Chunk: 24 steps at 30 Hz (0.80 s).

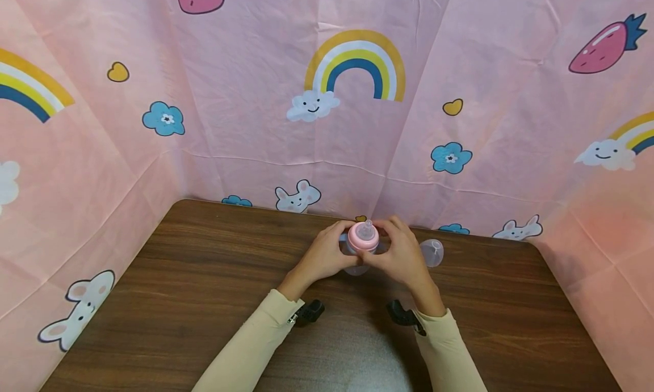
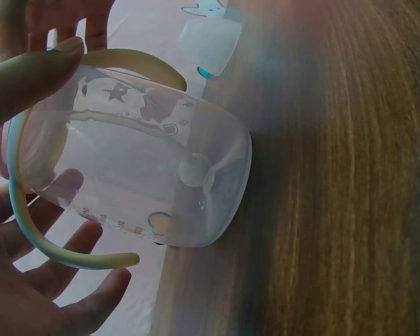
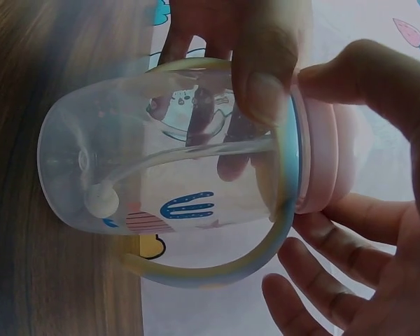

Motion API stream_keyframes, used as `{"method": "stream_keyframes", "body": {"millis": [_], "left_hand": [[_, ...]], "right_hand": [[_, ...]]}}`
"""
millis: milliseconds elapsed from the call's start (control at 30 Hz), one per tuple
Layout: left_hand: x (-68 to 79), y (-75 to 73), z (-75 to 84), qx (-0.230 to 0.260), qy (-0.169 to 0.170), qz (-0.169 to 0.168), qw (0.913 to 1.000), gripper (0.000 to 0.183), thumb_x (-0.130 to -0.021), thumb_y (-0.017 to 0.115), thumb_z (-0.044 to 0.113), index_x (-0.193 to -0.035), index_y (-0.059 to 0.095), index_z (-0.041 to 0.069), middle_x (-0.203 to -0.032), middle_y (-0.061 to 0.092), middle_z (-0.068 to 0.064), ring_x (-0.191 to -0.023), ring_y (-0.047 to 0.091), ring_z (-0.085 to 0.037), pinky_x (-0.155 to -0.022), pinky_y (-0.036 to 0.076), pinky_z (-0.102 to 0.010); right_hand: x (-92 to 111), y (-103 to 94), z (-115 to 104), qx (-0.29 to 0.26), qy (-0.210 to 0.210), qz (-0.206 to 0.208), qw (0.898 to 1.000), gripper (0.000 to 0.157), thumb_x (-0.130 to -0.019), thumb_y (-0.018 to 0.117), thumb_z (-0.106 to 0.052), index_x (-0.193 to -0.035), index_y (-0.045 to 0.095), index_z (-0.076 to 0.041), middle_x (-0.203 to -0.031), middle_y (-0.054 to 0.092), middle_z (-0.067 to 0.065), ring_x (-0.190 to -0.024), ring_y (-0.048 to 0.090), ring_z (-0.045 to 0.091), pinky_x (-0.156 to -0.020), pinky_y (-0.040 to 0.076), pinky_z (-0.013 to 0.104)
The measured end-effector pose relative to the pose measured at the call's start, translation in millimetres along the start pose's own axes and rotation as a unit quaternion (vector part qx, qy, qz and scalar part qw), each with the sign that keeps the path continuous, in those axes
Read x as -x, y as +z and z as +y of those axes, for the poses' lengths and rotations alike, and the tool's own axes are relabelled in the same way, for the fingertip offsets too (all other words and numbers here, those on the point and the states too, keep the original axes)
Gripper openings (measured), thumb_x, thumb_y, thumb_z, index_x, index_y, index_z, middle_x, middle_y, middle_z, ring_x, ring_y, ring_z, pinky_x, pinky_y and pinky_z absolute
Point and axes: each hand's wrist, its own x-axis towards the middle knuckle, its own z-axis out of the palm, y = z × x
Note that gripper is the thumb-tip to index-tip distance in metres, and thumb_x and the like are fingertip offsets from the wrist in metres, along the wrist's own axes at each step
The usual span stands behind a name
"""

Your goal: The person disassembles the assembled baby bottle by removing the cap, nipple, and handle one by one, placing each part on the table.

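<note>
Currently, the bottle (image 3: 168,164) is gripped by the left hand (image 1: 327,254), its pink ring (image 1: 360,244) by the right hand (image 1: 403,257); whether the table (image 1: 230,267) is touched seems unclear.

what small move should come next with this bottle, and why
Probably a small twist of the round pink plastic collar: the right hand pinches it while the left hand steadies the clear plastic two-handled bottle. Whether that tightens or loosens it, I can't tell.
</note>
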Motion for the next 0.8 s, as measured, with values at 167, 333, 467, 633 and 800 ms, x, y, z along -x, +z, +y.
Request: {"method": "stream_keyframes", "body": {"millis": [167, 333, 467, 633, 800], "left_hand": [[0.2, 0.0, -0.7, -0.001, -0.006, -0.003, 1.0, 0.076, -0.085, 0.097, 0.022, -0.149, 0.06, 0.003, -0.145, 0.066, -0.014, -0.136, 0.061, -0.034, -0.117, 0.048, -0.054], [0.2, -0.8, -0.6, 0.002, -0.001, -0.003, 1.0, 0.075, -0.085, 0.096, 0.02, -0.149, 0.061, 0.004, -0.145, 0.066, -0.013, -0.136, 0.061, -0.034, -0.117, 0.048, -0.055], [0.6, -1.6, -0.3, 0.002, 0.001, -0.004, 1.0, 0.075, -0.084, 0.096, 0.018, -0.149, 0.061, 0.005, -0.145, 0.066, -0.013, -0.136, 0.061, -0.034, -0.117, 0.047, -0.056], [0.8, -1.5, -1.2, 0.006, 0.006, -0.005, 1.0, 0.076, -0.083, 0.097, 0.018, -0.148, 0.061, 0.005, -0.144, 0.067, -0.013, -0.135, 0.062, -0.033, -0.117, 0.047, -0.055], [0.7, -1.4, -0.5, 0.004, 0.005, -0.005, 1.0, 0.075, -0.084, 0.097, 0.02, -0.148, 0.062, 0.005, -0.144, 0.067, -0.012, -0.134, 0.062, -0.032, -0.117, 0.048, -0.054]], "right_hand": [[0, -2.3, -2, -0.012, 0.001, -0.012, 1.0, 0.067, -0.077, 0.095, -0.024, -0.135, 0.072, 0.0, -0.118, 0.067, 0.011, -0.107, 0.064, 0.032, -0.094, 0.056, 0.054], [-1, 0.5, -2, -0.009, 0.012, -0.01, 1.0, 0.073, -0.077, 0.099, -0.032, -0.137, 0.071, -0.001, -0.119, 0.067, 0.011, -0.11, 0.063, 0.032, -0.095, 0.056, 0.053], [0, 6.5, -3, 0.007, 0.034, -0.006, 0.999, 0.077, -0.076, 0.101, -0.045, -0.134, 0.071, -0.004, -0.119, 0.067, 0.009, -0.109, 0.06, 0.029, -0.093, 0.053, 0.05], [1, 10.7, -7, 0.017, 0.057, 0.002, 0.998, 0.08, -0.075, 0.101, -0.05, -0.133, 0.07, -0.004, -0.118, 0.066, 0.01, -0.108, 0.06, 0.029, -0.091, 0.052, 0.049], [2, 10.8, -9, 0.022, 0.063, 0.012, 0.998, 0.078, -0.075, 0.102, -0.048, -0.13, 0.069, -0.002, -0.117, 0.066, 0.011, -0.108, 0.061, 0.031, -0.091, 0.053, 0.05]]}}
